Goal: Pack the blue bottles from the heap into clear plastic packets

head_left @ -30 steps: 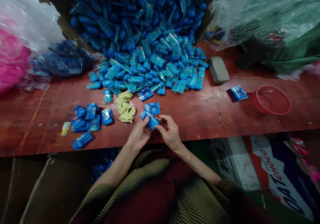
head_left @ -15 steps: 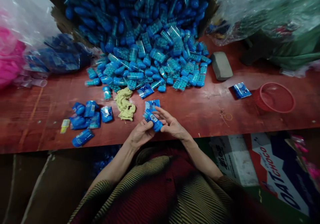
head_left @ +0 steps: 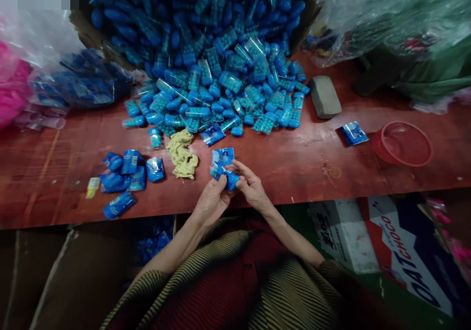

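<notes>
Close to the table's front edge, both my hands are on a small blue printed packet (head_left: 230, 178). My left hand (head_left: 212, 197) pinches its left side between thumb and fingers. From the right, my right hand (head_left: 251, 186) grips the other side, its upper fingers stretched over the packet. Just beyond lies another flat blue packet (head_left: 222, 155), partly covered by my hands' work. Further back is one more blue packet (head_left: 212, 135). A crumpled yellow-green cloth or lump (head_left: 183, 154) sits left of my hands. What the held packet contains is mostly hidden.
A large heap of clear blue-capped bottles with blue beads (head_left: 221, 89) fills the back. Several filled blue packets (head_left: 119, 205) lie at left. On the right are a grey block (head_left: 325, 97), a blue packet (head_left: 353, 133) and a red plastic basket (head_left: 403, 144). Cartons (head_left: 348, 236) stand below.
The blue packet in my hands has been turned and folded, so its barcode label no longer shows. My hands have shifted slightly. The things on the table lie as before.
</notes>
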Available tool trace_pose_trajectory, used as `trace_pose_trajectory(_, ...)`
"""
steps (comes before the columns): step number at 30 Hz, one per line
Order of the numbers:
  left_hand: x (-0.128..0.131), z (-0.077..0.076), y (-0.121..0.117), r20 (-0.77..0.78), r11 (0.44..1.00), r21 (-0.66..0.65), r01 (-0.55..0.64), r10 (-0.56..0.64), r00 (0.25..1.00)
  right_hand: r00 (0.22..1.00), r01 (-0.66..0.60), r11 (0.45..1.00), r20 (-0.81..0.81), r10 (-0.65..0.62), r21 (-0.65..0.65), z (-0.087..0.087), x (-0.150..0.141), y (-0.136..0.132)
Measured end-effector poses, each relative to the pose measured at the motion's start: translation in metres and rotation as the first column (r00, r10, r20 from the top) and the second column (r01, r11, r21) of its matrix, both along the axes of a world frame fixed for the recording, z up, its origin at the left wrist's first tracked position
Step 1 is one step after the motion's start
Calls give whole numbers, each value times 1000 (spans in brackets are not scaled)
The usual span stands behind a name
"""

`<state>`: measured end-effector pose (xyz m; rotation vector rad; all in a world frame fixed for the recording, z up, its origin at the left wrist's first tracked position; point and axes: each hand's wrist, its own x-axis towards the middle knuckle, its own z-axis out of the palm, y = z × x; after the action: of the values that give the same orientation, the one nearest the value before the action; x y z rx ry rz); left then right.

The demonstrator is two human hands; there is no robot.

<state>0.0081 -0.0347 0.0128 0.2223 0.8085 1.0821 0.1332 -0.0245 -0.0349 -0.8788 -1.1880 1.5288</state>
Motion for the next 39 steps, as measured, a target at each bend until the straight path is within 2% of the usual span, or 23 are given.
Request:
trace_pose_trajectory(3,-7,0,0,43,995,-3,102,-102,994,982,-158,986,-113,150,-60,2,7,5)
trace_pose_trajectory(5,-9,0,-1,18,996,-8,94,-94,995,958,-248,965,-166,232,-81,4,8,8)
trace_pose_trajectory(7,-8,1,-2,-26,999,-15,35,-36,999,949,-270,961,-187,254,-67,6,7,9)
trace_pose_trajectory(12,4,6,-3,-94,996,-33,-81,78,992,974,-180,982,-149,171,-51,4,-2,5)
trace_pose_trajectory(15,7,8,-4,-102,992,-66,-107,100,990,972,-183,981,-165,171,-62,-1,-2,4)
trace_pose_trajectory(22,-2,8,-8,-24,995,-70,66,-68,997,953,-283,950,-146,264,-129,-1,8,8)
trace_pose_trajectory(28,1,9,-8,-30,999,-37,-12,11,999,983,-151,982,-123,137,-110,1,4,4)
trace_pose_trajectory(33,3,9,-8,30,997,-37,61,-60,998,967,-179,966,-217,137,-186,0,4,1)
trace_pose_trajectory(39,9,9,-9,-41,998,-33,-56,54,998,994,-65,990,-91,54,-125,7,-2,-1)
